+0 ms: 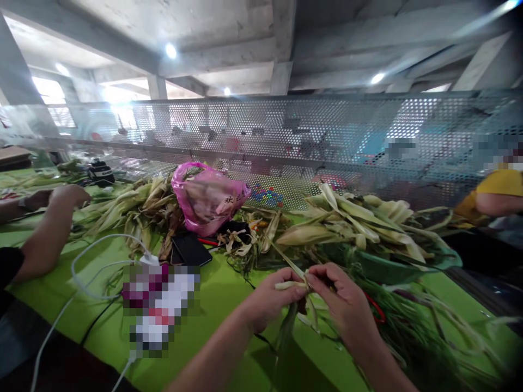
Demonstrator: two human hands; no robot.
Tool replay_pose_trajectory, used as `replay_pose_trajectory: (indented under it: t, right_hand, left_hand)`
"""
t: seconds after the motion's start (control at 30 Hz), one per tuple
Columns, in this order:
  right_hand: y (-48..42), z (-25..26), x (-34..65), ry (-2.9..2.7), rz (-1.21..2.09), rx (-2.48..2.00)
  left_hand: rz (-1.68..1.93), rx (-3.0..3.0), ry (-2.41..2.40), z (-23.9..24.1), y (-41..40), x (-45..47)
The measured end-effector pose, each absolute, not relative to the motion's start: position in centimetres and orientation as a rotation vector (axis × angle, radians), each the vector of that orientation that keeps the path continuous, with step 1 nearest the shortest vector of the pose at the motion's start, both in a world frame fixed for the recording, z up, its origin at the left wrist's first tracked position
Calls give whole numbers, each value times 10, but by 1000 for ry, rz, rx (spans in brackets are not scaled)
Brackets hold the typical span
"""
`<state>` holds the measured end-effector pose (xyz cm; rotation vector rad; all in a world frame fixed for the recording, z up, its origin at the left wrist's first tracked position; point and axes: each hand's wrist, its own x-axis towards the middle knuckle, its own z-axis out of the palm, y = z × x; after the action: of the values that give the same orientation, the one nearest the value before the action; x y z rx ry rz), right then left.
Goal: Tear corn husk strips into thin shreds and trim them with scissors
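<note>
Between my two hands, above the green tabletop, are strips of pale corn husk (291,285). My left hand (278,299) is closed on them, thumb pressed against the fingers. From the other side my right hand (337,291) pinches the husk with thumb and forefinger, and the hands almost touch. Loose strip ends hang below the fingers; how they are joined is too small to tell. Just beyond lies a heap of corn husks (351,223), partly in a green basin (379,265). Thin green strands (412,332) lie beside my right forearm.
A pink plastic bag (208,196), more husks (131,204) and a black phone (192,249) lie left of centre. White cables (75,272) run to a power strip at the front left. A perforated metal screen (261,136) stands behind. Another person's arm (49,234) reaches in at left.
</note>
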<state>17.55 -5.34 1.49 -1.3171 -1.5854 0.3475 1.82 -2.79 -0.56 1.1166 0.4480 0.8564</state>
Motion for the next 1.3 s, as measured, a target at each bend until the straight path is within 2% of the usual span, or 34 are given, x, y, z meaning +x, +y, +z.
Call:
replay_pose_trajectory:
  t: [0.27,0.47,0.73,0.83,1.07,1.3]
  right_hand:
    - [-51,12,184,-1678,251,-1286]
    - [-55,14,172,-1656,257,-1262]
    - [-53,13,169,-1475,649,-1312]
    - [-51,8,169,-1535,687,-1316]
    - [-53,3,173,-1814,81,-1238]
    - [-53,4,175,-1870,32,-1173]
  left_hand:
    - [875,1251,547,6,-17,-2]
    - [882,1354,600,-2,-17,10]
    - [1053,1056,608,-1,-15,12]
    - [1072,998,609,-1,-12,11]
    - [994,1041,675,-10,-9,16]
    - [906,951,556,0,-19,13]
